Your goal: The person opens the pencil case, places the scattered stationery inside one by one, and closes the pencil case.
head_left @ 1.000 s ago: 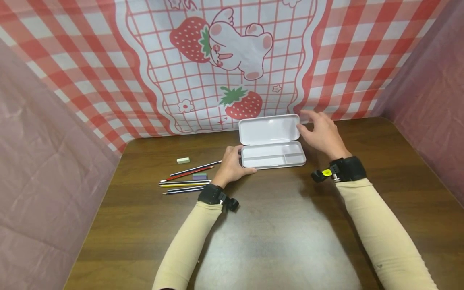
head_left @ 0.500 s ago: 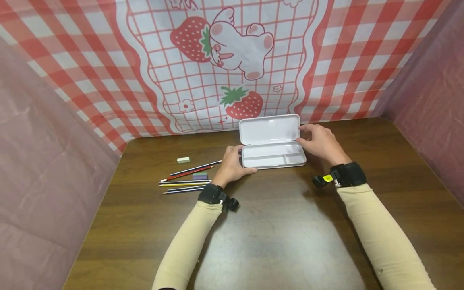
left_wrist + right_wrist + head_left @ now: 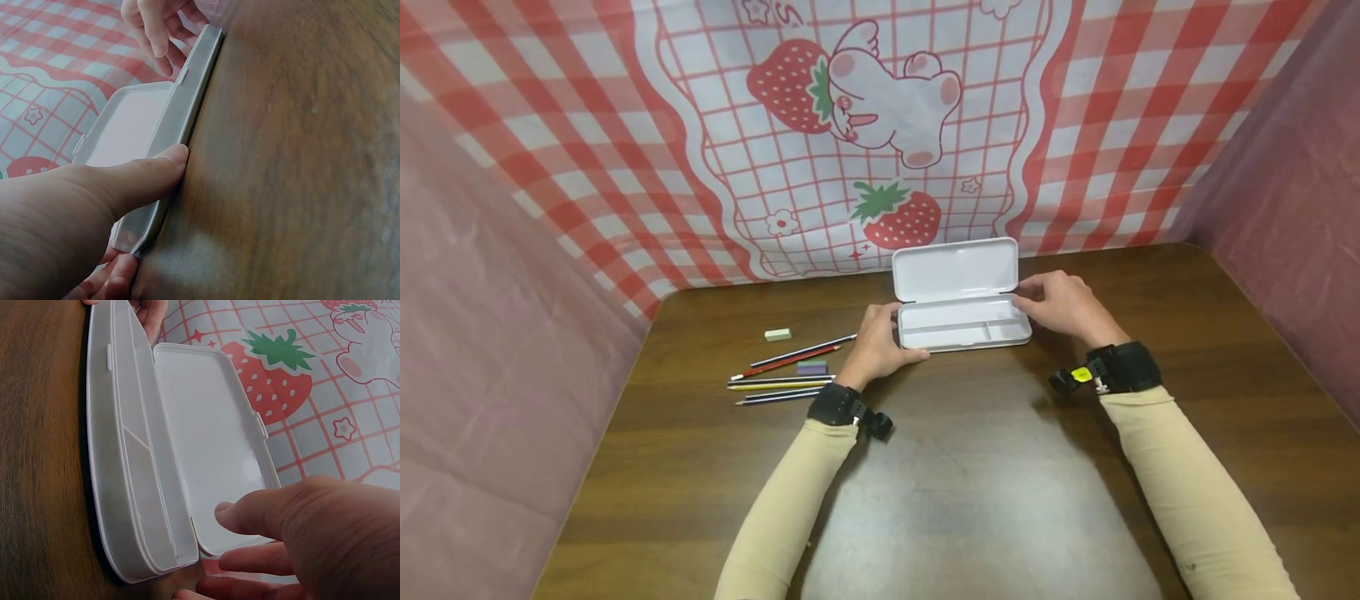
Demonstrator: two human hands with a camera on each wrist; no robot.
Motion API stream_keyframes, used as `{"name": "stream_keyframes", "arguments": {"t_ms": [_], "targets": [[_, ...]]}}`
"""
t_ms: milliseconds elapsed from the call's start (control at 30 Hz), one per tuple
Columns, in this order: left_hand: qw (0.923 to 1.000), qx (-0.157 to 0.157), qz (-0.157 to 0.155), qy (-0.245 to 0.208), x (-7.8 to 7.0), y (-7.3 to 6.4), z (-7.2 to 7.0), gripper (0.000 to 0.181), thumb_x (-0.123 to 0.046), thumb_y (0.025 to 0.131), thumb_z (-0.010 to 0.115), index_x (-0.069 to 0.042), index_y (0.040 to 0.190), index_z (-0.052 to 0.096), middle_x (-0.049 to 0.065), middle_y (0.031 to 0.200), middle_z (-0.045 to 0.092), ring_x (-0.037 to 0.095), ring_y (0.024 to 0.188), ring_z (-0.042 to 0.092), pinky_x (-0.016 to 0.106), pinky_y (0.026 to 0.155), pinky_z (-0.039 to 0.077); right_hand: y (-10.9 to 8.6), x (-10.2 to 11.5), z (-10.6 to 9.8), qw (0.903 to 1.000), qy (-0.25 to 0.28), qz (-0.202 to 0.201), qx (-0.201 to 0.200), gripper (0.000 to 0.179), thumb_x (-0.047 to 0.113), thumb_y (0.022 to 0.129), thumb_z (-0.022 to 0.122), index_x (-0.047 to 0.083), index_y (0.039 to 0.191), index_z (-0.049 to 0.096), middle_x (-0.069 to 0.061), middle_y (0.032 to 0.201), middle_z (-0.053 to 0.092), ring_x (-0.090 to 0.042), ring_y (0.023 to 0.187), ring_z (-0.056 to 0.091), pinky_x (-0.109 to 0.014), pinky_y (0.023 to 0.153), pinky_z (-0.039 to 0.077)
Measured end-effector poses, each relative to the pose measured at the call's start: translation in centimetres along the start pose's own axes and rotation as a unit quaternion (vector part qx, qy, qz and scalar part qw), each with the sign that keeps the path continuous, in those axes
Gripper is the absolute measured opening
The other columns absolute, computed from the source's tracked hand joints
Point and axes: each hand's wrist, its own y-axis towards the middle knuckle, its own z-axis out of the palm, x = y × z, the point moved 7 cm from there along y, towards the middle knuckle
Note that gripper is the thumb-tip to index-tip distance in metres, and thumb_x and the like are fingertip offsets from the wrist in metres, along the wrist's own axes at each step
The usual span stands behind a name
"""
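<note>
A white pencil case (image 3: 966, 344) lies on the table, its lid (image 3: 955, 271) raised against the cloth behind. Dividers split its bare inside into a long compartment and smaller ones. My left hand (image 3: 877, 346) grips the left end, with the thumb (image 3: 169, 164) on the front wall and fingers round the end, partly hidden. By the right end, near the hinge, is my right hand (image 3: 1063, 307), thumb and fingers spread apart. In the right wrist view its thumb (image 3: 240, 515) appears in front of the lid; I cannot tell whether it touches.
Left of the case lie several pencils, including a red one (image 3: 793, 362) and a yellow-striped one (image 3: 775, 386). Among them sits a purple-and-green eraser (image 3: 812, 367); a pale eraser (image 3: 777, 334) lies farther back. A strawberry-print cloth (image 3: 820, 200) hangs along the table's back edge.
My right hand has come down from beside the lid's upper right side to the hinge and the base's right end. My left hand stays on the case, which has not moved.
</note>
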Motion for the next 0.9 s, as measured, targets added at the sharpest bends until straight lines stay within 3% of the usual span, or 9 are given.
{"name": "stream_keyframes", "arguments": {"t_ms": [100,233,300,400,533,667,900], "targets": [[1.0000,0.000,-0.002,-0.002,0.0,0.0,0.0,0.100,-0.027,0.084,0.101,0.003,0.164,0.049,0.026,0.157,0.053,0.037,0.142,0.057,0.047,0.126,0.050,0.1,0.2,0.1,1.0000,-0.002,-0.005,0.007,0.055,0.033,0.110,0.069,-0.009,0.145,0.069,-0.031,0.133,0.077,-0.037,0.107,0.075,-0.049,0.092,0.063],[1.0000,0.000,-0.004,-0.004,0.1,0.0,-0.1,0.100,-0.027,0.084,0.101,0.003,0.164,0.048,0.026,0.157,0.053,0.037,0.142,0.057,0.047,0.126,0.050,2.1,-2.1,1.4,0.9996,-0.013,-0.025,0.000,0.047,0.035,0.108,0.070,-0.004,0.134,0.078,-0.016,0.101,0.082,-0.022,0.081,0.071,-0.035,0.073,0.053],[1.0000,0.001,-0.004,-0.005,0.1,0.0,0.0,0.100,-0.027,0.084,0.101,0.003,0.164,0.048,0.026,0.157,0.053,0.037,0.142,0.056,0.047,0.126,0.050,3.5,-3.9,2.2,0.9991,-0.020,-0.037,-0.012,0.041,0.036,0.106,0.073,0.002,0.125,0.082,-0.006,0.086,0.078,-0.019,0.074,0.068,-0.035,0.069,0.053],[1.0000,0.002,-0.003,-0.007,0.1,0.0,0.0,0.100,-0.027,0.084,0.101,0.003,0.164,0.048,0.026,0.157,0.053,0.037,0.142,0.056,0.048,0.126,0.049,4.4,-5.3,2.9,0.9976,-0.021,-0.061,-0.022,0.033,0.037,0.104,0.076,0.006,0.111,0.083,0.000,0.078,0.072,-0.015,0.068,0.062,-0.032,0.062,0.047],[1.0000,0.004,-0.002,-0.006,0.0,0.0,0.0,0.100,-0.027,0.084,0.100,0.004,0.164,0.048,0.027,0.157,0.053,0.038,0.142,0.057,0.048,0.127,0.049,2.9,-3.2,2.2,0.9982,-0.006,-0.059,-0.010,0.029,0.022,0.103,0.076,-0.002,0.119,0.082,-0.012,0.087,0.073,-0.020,0.068,0.063,-0.032,0.061,0.047],[1.0000,0.005,-0.002,-0.004,0.0,0.0,0.0,0.100,-0.027,0.084,0.100,0.004,0.164,0.048,0.027,0.157,0.053,0.038,0.142,0.057,0.048,0.127,0.049,1.0,-0.7,1.3,0.9998,0.001,-0.020,0.010,0.039,0.010,0.104,0.074,-0.011,0.137,0.074,-0.023,0.100,0.076,-0.020,0.070,0.070,-0.029,0.060,0.053],[1.0000,0.004,-0.003,-0.001,0.0,0.1,-0.1,0.100,-0.028,0.085,0.100,0.004,0.164,0.048,0.026,0.156,0.053,0.037,0.140,0.058,0.048,0.125,0.051,0.4,0.1,0.9,0.9997,0.015,-0.007,0.017,0.037,0.006,0.104,0.075,-0.012,0.136,0.073,-0.026,0.103,0.074,-0.016,0.070,0.073,-0.025,0.061,0.059]]}}
